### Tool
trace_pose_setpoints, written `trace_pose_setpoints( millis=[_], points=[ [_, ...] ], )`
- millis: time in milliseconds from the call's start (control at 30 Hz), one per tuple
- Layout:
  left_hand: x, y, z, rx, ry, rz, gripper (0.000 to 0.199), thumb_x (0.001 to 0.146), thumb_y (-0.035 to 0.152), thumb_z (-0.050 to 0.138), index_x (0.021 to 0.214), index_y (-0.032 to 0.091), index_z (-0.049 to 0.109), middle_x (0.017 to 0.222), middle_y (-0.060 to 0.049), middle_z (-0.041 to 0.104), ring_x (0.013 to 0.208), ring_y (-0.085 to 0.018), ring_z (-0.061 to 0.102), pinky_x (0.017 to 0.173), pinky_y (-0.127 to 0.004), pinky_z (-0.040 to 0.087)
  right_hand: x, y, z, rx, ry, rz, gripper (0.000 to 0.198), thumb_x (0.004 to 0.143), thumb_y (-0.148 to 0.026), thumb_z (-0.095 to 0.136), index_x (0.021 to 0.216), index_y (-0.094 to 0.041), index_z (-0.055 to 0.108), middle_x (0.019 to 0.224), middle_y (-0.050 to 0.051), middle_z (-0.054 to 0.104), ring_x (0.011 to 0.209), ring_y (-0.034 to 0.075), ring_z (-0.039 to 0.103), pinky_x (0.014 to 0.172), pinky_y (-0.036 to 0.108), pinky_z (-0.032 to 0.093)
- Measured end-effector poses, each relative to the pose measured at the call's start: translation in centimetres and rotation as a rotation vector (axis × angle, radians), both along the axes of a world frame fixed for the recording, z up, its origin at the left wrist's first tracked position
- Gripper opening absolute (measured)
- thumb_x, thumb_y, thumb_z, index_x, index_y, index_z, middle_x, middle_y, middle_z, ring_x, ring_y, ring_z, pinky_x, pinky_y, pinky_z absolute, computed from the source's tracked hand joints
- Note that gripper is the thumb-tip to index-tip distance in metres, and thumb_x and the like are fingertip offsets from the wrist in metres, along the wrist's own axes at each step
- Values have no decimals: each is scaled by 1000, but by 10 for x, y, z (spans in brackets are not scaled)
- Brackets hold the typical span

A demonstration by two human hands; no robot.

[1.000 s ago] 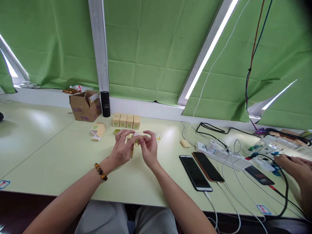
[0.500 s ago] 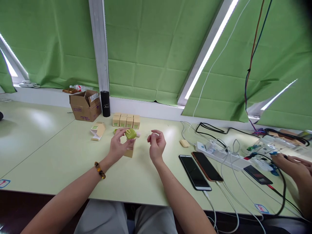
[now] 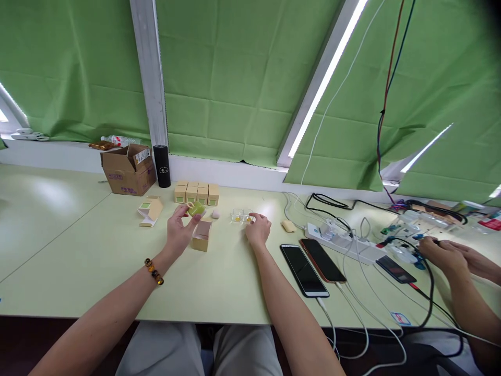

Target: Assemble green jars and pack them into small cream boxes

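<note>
My left hand [image 3: 180, 227] is closed around a small green case with a pale loop [image 3: 197, 209], holding it above the table. Just below it stands an open small cardboard box [image 3: 201, 239]. To the right of the case lies a small pinkish rounded piece [image 3: 215, 214]. My right hand [image 3: 258, 228] rests low at the table, its fingertips pinched at the edge of a small clear container [image 3: 247, 214] with something yellow in it. A matching clear container [image 3: 237, 215] sits against its left side.
Several small boxes [image 3: 196, 194] stand in a row at the back. An opened box [image 3: 151, 211], a carton [image 3: 128, 172] and a black tumbler [image 3: 162, 166] are left. Phones [image 3: 305, 270], a power strip [image 3: 348, 244] and cables lie right, beside another person's hands [image 3: 450, 256].
My right hand has come down to the clear containers, which it partly hid before. My left hand has tilted the green case and drawn slightly left, uncovering more of the open box.
</note>
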State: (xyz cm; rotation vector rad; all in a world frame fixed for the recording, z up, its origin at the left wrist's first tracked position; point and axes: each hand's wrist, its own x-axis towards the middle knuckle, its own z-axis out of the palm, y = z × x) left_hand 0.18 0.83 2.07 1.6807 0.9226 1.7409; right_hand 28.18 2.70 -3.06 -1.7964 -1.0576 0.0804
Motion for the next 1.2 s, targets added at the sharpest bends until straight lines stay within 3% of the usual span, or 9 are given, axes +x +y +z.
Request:
trace_pose_setpoints(
  millis=[133, 267, 333, 433, 500, 633, 833, 1200],
  points=[
    [1, -2, 1, 5, -8, -2, 38, 88, 54, 72, 110, 22, 74, 112, -7, 67, 107, -22, 59, 88, -32, 45, -2, -1, 5, 26, 0, -18, 18, 80, -16, 56, 85, -18, 73, 117, 19, 63, 119, 35, 49, 99, 47, 40],
    [1, -3, 1, 7, -29, -25, 36, 90, 52, 71, 111, 22, 72, 113, -7, 66, 109, -22, 58, 91, -33, 45, -14, -5, 22, 170, 23, 14, 21, 93, -26, 48, 97, -20, 67, 126, 16, 61, 128, 30, 48, 107, 48, 40],
    [2, -5, 2, 7, -39, -35, 36, 91, 51, 70, 112, 22, 71, 114, -8, 65, 110, -22, 58, 92, -33, 45, -27, -9, 33, 373, 198, 197, 20, 96, -32, 48, 101, -20, 63, 123, 13, 64, 117, 25, 57, 102, 46, 46],
    [2, -7, 5, 4, -50, -43, 36, 92, 53, 68, 109, 21, 69, 111, -8, 64, 108, -22, 58, 92, -33, 46, -52, -21, 48, 479, 524, 579, 26, 94, -46, 60, 103, -22, 59, 116, 9, 67, 104, 20, 64, 92, 43, 57],
    [2, -10, 8, -3, -54, -48, 38, 93, 57, 65, 104, 20, 69, 106, -8, 64, 105, -22, 58, 92, -33, 46, -69, -31, 55, 472, 690, 752, 31, 92, -52, 66, 102, -23, 58, 111, 5, 66, 100, 19, 67, 87, 44, 62],
    [3, -14, 12, -15, -68, -63, 44, 93, 62, 61, 98, 19, 68, 98, -7, 62, 101, -22, 58, 90, -33, 48, -92, -47, 61, 417, 858, 919, 40, 92, -57, 67, 113, -26, 53, 106, 5, 66, 90, 20, 72, 74, 39, 64],
    [3, -16, 12, -5, -89, -100, 44, 95, 62, 58, 96, 19, 69, 98, -8, 62, 98, -22, 59, 90, -34, 49, -102, -53, 62, 390, 944, 965, 43, 94, -61, 63, 117, -27, 51, 103, 6, 70, 82, 19, 72, 65, 34, 59],
    [1, -14, 12, -9, -125, -46, 45, 96, 62, 57, 90, 19, 69, 97, -7, 65, 94, -21, 59, 88, -32, 48, -99, -62, 70, 317, 1018, 1068, 50, 95, -66, 57, 127, -30, 45, 113, 7, 70, 101, 27, 74, 74, 47, 64]
  ],
)
